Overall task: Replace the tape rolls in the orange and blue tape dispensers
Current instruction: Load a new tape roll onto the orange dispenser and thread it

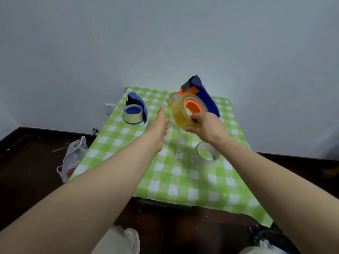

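My right hand (207, 125) grips the yellow roll (180, 111) on the orange dispenser (201, 92), held above the table's (183, 189) far right. My left hand (158, 123) is loose, holding nothing, just beside the roll. The blue dispenser (135, 109) sits near the far left edge. A clear roll (208, 155) lies under my right wrist.

Soft, even light brightens the wall (165, 43) behind my bench (183, 180); the floor (27, 162) is dark, frame edges bow, and my left grip (158, 121) looks slightly blurred.
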{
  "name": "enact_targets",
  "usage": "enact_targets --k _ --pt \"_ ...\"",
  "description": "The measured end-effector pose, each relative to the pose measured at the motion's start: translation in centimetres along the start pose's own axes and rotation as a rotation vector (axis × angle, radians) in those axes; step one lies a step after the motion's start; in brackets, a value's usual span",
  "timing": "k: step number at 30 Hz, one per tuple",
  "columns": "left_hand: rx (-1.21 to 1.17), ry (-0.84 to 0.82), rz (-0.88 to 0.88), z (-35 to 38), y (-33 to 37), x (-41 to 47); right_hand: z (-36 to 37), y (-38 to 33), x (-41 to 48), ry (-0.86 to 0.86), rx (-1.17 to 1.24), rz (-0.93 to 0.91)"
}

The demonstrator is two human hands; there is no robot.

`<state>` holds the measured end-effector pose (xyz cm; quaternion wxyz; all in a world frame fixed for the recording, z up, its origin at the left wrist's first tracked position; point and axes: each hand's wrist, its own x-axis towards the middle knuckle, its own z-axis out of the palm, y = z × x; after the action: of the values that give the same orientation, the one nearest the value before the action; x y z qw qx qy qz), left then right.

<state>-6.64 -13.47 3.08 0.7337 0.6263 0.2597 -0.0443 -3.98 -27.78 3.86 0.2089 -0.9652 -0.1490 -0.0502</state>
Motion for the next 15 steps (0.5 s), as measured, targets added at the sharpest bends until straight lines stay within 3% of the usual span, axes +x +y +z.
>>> enact_targets --k 8,15 --pt "0.151 0.109 0.025 1.6 0.3 6.5 0.3 6.5 6.7 -0.104 -0.298 0.136" --pt "0.283 0.079 0.054 3.2 0.9 11.6 4.2 11.0 12.4 -0.165 -0.426 0.214"
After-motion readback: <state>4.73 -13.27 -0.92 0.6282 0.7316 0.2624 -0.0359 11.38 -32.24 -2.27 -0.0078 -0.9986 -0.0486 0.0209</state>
